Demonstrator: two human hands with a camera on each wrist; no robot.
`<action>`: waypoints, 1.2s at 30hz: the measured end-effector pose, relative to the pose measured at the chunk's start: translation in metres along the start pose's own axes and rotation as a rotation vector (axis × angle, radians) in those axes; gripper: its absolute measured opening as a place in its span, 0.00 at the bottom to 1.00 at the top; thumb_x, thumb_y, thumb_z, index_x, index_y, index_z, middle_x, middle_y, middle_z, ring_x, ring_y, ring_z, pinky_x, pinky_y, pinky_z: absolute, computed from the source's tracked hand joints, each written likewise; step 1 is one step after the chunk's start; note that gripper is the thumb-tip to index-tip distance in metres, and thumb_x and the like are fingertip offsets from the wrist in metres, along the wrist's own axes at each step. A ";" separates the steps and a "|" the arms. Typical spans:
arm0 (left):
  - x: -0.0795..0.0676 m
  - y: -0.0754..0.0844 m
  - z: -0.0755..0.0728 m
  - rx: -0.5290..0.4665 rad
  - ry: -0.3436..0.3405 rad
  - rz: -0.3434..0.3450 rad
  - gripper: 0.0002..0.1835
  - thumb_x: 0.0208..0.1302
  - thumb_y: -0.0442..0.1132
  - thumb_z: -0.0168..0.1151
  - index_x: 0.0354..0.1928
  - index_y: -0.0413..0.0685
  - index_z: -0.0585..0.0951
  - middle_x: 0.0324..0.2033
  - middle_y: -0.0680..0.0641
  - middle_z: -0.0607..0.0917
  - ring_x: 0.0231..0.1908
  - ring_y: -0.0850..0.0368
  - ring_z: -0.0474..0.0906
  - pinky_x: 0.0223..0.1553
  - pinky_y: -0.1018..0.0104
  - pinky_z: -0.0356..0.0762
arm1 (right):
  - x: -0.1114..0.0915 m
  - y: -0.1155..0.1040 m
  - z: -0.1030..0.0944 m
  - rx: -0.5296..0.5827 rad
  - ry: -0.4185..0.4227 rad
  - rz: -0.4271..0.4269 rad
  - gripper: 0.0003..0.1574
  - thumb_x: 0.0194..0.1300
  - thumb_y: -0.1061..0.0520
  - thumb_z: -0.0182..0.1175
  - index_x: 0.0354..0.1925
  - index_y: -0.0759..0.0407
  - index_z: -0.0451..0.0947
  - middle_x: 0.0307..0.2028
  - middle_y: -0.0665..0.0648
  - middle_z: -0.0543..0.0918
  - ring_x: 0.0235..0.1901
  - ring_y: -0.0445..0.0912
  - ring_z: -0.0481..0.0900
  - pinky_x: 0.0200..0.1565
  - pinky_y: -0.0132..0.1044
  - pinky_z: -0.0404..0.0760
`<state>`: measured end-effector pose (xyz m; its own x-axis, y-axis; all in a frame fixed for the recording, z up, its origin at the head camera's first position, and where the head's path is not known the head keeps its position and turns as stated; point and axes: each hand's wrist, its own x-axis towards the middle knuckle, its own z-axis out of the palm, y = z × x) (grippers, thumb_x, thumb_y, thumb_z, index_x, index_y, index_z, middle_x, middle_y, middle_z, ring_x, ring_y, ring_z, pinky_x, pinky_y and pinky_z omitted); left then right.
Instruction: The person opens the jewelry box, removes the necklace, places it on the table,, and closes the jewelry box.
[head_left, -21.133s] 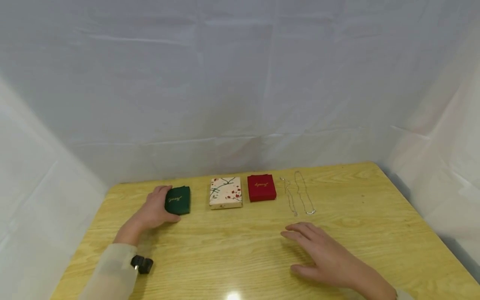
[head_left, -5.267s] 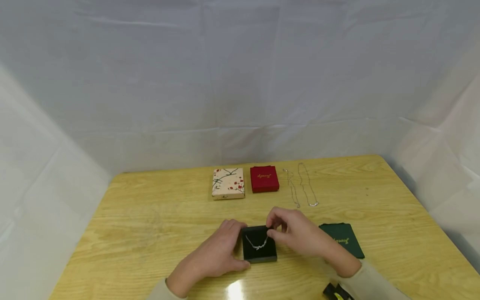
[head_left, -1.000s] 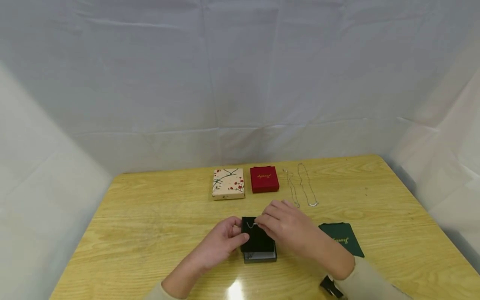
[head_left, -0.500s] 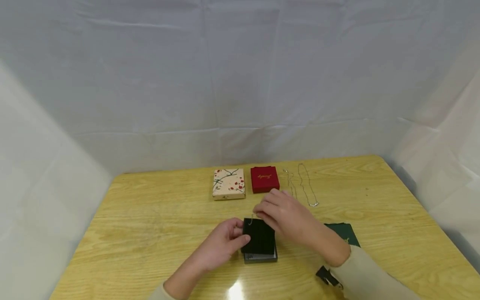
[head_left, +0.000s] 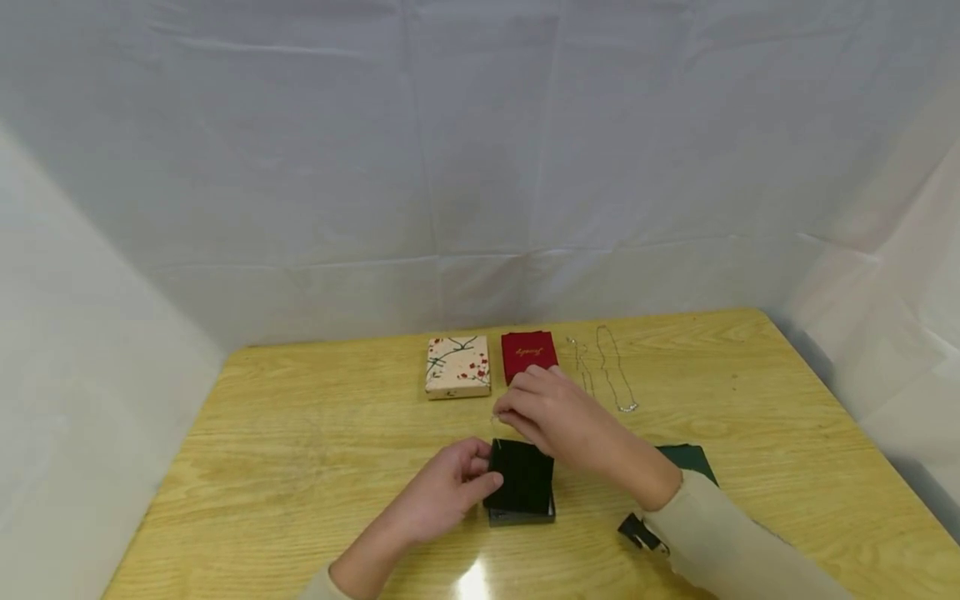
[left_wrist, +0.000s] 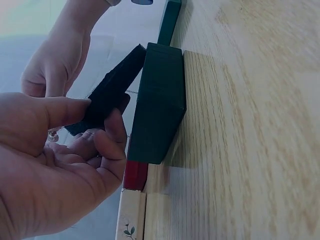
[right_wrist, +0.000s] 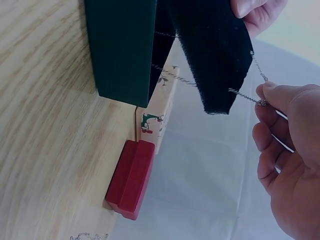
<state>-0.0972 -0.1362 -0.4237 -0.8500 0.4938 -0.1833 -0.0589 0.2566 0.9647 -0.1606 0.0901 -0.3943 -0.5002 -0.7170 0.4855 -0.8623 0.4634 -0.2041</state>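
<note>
My left hand (head_left: 442, 493) pinches a black velvet insert pad (head_left: 522, 475) between thumb and fingers. The pad is tilted up over the dark green jewelry box base (head_left: 522, 518), whose outer wall (left_wrist: 162, 100) shows in the left wrist view. My right hand (head_left: 570, 425) pinches a fine silver necklace (right_wrist: 245, 95) just beyond the pad's far edge. In the right wrist view, its two strands run from my fingertips past the pad's edge, and chain also shows between pad and box. My fingers mostly hide the necklace's front part.
A flowered cream box (head_left: 457, 367) and a red jewelry box (head_left: 525, 346) stand behind my hands. Two silver necklaces lie at the back right, one a long loop (head_left: 615, 371). The green lid (head_left: 686, 461) lies partly under my right forearm.
Earlier the pad lay in the box with the necklace across it; now it is lifted and tilted. Over the last second my right hand drew the necklace up and away, off the pad's face.
</note>
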 end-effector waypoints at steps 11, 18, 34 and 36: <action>-0.001 0.002 0.000 0.068 0.025 -0.030 0.20 0.79 0.38 0.61 0.63 0.30 0.75 0.43 0.46 0.90 0.40 0.54 0.83 0.41 0.60 0.80 | 0.008 0.004 0.005 0.059 -0.081 0.102 0.04 0.72 0.55 0.71 0.44 0.50 0.89 0.40 0.46 0.86 0.40 0.43 0.77 0.44 0.41 0.72; -0.001 0.003 0.001 0.083 0.027 -0.029 0.21 0.78 0.38 0.62 0.64 0.30 0.75 0.44 0.45 0.89 0.42 0.54 0.84 0.42 0.61 0.80 | 0.009 0.006 0.009 0.059 -0.082 0.139 0.03 0.72 0.53 0.71 0.42 0.50 0.89 0.39 0.45 0.87 0.39 0.43 0.77 0.43 0.40 0.70; 0.000 0.001 0.001 0.106 0.039 -0.033 0.14 0.77 0.38 0.64 0.56 0.36 0.79 0.42 0.48 0.90 0.41 0.54 0.84 0.42 0.61 0.80 | 0.005 0.011 0.011 0.105 -0.087 0.221 0.03 0.71 0.55 0.72 0.40 0.52 0.89 0.36 0.47 0.86 0.39 0.49 0.81 0.48 0.45 0.80; 0.000 0.001 0.001 0.103 0.039 -0.033 0.14 0.77 0.38 0.64 0.56 0.37 0.79 0.42 0.48 0.90 0.41 0.54 0.83 0.41 0.61 0.80 | 0.004 0.012 0.011 0.107 -0.087 0.231 0.03 0.71 0.55 0.72 0.40 0.53 0.89 0.36 0.46 0.86 0.39 0.48 0.81 0.48 0.46 0.80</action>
<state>-0.0964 -0.1352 -0.4225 -0.8682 0.4518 -0.2052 -0.0347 0.3573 0.9333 -0.1736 0.0865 -0.4043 -0.6853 -0.6429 0.3420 -0.7259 0.5651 -0.3922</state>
